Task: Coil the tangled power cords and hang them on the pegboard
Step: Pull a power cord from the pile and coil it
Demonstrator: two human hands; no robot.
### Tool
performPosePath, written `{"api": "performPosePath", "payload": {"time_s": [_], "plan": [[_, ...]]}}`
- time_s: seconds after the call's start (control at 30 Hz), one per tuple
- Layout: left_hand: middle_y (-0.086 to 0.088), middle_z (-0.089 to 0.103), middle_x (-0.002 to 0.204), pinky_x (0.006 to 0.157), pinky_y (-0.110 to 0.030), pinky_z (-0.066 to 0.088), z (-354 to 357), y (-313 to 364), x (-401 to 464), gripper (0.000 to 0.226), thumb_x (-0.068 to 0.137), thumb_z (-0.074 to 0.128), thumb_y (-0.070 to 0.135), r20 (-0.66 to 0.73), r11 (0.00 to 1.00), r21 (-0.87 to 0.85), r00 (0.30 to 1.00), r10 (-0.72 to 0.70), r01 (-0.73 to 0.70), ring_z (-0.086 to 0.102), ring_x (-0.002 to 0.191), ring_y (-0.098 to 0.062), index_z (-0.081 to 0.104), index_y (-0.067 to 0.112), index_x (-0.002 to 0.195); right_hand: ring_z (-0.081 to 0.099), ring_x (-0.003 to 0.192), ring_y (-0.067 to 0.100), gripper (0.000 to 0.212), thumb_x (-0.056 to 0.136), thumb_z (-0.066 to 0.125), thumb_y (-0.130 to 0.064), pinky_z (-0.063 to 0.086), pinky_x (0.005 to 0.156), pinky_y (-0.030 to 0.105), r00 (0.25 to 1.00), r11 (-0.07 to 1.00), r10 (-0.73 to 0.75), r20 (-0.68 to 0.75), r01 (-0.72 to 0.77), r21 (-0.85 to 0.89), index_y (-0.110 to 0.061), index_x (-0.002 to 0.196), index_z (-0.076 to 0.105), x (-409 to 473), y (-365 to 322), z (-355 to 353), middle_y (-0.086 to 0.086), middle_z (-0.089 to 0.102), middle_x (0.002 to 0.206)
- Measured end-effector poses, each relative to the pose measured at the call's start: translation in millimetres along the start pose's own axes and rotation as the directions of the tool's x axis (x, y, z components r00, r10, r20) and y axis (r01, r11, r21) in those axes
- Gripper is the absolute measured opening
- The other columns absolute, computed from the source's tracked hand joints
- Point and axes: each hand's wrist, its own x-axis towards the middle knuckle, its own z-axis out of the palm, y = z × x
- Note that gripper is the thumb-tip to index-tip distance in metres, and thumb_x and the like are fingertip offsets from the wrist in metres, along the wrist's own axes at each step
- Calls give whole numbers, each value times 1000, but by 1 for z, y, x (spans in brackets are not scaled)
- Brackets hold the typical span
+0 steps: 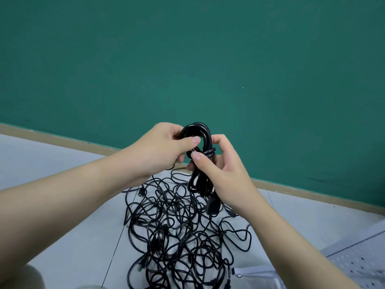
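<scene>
Overhead from the head cam: left hand point(160, 151) curls thumb and fingers round the top loop of a coiled black cord point(200, 163), held up above the floor. Right hand point(220, 170) grips the coil's wrapped middle, thumb pressed on front. Tangled cord pile point(177, 230) lies on grey floor point(62, 163) below. Pegboard point(362, 265) corner at lower right, beside the pile. Green wall point(187, 59) behind.

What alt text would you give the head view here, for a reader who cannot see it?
Both hands hold up a coiled black power cord against a green wall; the left hand pinches its top loop, the right hand grips the wrapped middle. Below lies a tangled pile of black cords on a pale floor, a white pegboard at lower right.
</scene>
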Motion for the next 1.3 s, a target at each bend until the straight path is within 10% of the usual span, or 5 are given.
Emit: {"api": "performPosePath", "payload": {"time_s": [0.37, 0.67, 0.87, 1.03, 1.3], "plan": [[-7, 45, 72, 64, -32, 28, 8, -18, 28, 17, 99, 65, 23, -12, 954, -295, 999, -51, 46, 39, 61, -15, 77, 11, 96, 54, 70, 23, 32, 99, 69, -29, 46, 60, 34, 990, 988, 140, -33, -137, 67, -16, 120, 49, 25, 19, -15, 6, 65, 82], [-6, 65, 82, 44, -19, 23, 51, -1, 57, 33, 97, 62, 38, 407, 595, -571, 824, -394, 566, 26, 45, -8, 62, 6, 93, 50, 68, 16, 24, 79, 69, -49, 41, 68, 36, 969, 969, 210, -127, -224, -108, -34, 97, 64, -3, 32, -56, -10, 59, 72], [-2, 57, 63, 47, -18, 17, 77, 13, 58, 29, 97, 66, 32, 545, 633, -410, 733, -407, 656, 10, 59, -9, 56, 9, 82, 56, 75, 5, 21, 85, 73, -28, 47, 71, 32, 971, 929, 184, -151, -222, -296, -21, 103, 67, -31, 19, -69, -6, 66, 82], [-2, 58, 69, 46, -20, 22, 90, 6, 61, 18, 99, 64, 27, 437, 794, -339, 832, -342, 505, 28, 47, -8, 63, 12, 88, 54, 70, -5, 18, 92, 70, -11, 42, 72, 14, 955, 910, 239, -178, -284, -300, -29, 97, 67, -50, 12, -80, -25, 62, 75], [1, 49, 57, 43, -19, 33, 113, 2, 63, 28, 104, 59, 30, 426, 735, -404, 823, -375, 544, 38, 48, -9, 62, 6, 117, 57, 75, -5, 19, 93, 70, -11, 42, 74, 13, 946, 922, 275, -170, -310, -233, -29, 99, 69, -77, 5, -88, -25, 66, 80]]}}
